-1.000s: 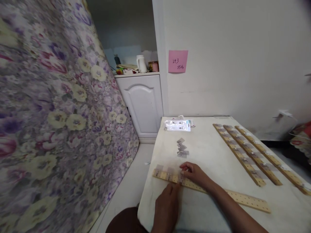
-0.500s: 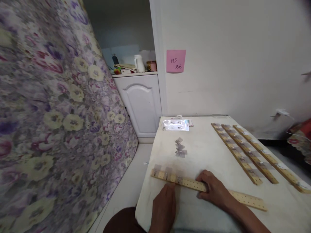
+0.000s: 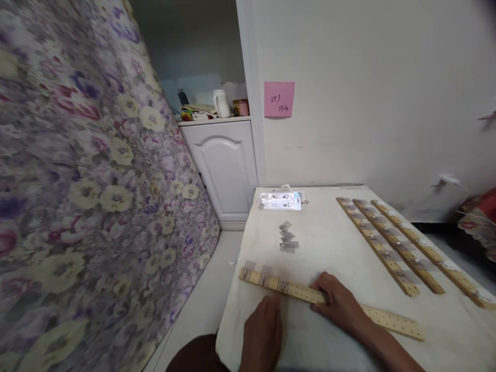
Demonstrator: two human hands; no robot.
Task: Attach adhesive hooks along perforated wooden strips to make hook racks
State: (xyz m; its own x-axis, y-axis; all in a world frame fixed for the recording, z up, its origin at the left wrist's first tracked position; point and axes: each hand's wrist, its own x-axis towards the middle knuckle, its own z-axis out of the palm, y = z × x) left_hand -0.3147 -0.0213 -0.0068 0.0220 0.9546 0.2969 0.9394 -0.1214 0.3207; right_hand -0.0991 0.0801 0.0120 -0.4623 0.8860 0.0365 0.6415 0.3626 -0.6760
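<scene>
Right hand (image 3: pixel 336 304) lies flat on the strip (image 3: pixel 391 320) under it — likely stiff, light, best pinched edgewise; left hand (image 3: pixel 263 330) rests open alongside.

White-covered table (image 3: pixel 341 243): perforated wooden strip (image 3: pixel 294 290) near the 6 o'clock edge; small clear packets (image 3: pixel 287 238) near centre; blister pack (image 3: pixel 279 201) at 11 o'clock; three wooden strips (image 3: pixel 391 248) side by side at 2 o'clock.

pink sticky note (image 3: pixel 279 98) on wall, handwritten "243", lower marks perhaps characters
</scene>
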